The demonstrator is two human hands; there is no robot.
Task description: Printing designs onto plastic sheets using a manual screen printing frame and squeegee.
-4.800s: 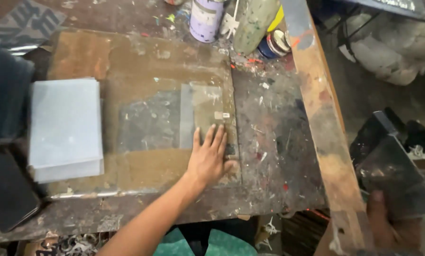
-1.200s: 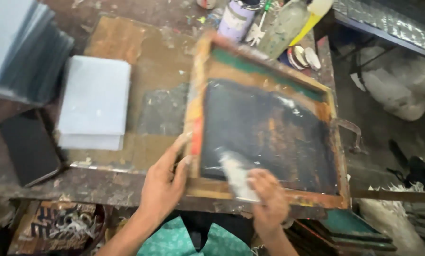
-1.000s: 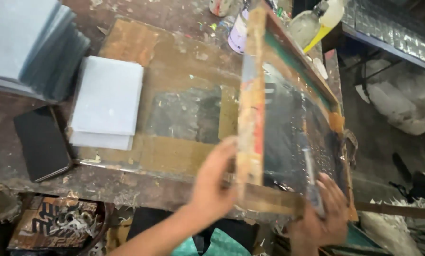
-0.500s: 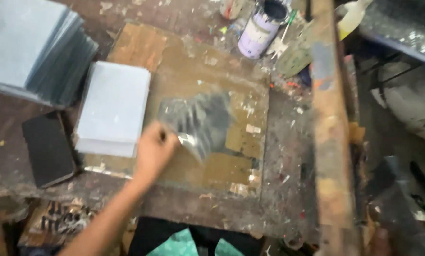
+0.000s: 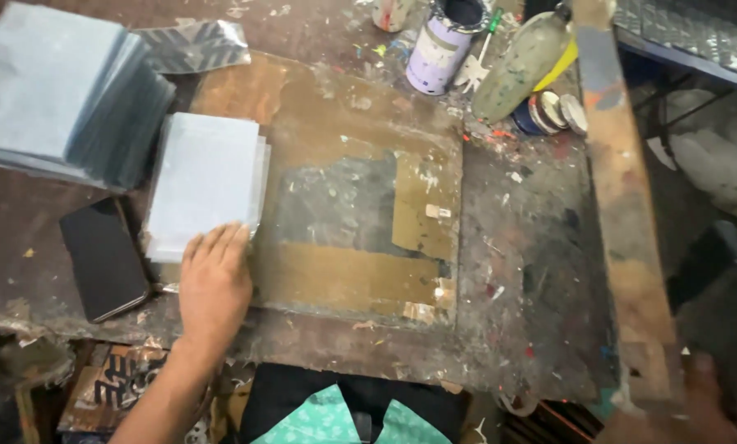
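While flat, left hand [image 5: 214, 284] touches clear sheets [image 5: 205, 185] | grip wide | right grip unclear

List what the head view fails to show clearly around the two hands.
- Right hand: blurred at the bottom right corner; its grip is unreadable.
- Frame: seen edge-on, its screen hidden.
- Left hand: fingertips lie on the sheet stack; sheet count too fine to tell.
- Phone: screen dark.

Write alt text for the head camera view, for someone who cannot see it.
A person's left hand rests flat on the near edge of a small stack of pale sheets on a paint-stained workbench. A dark phone lies left of it; a paint can stands behind.
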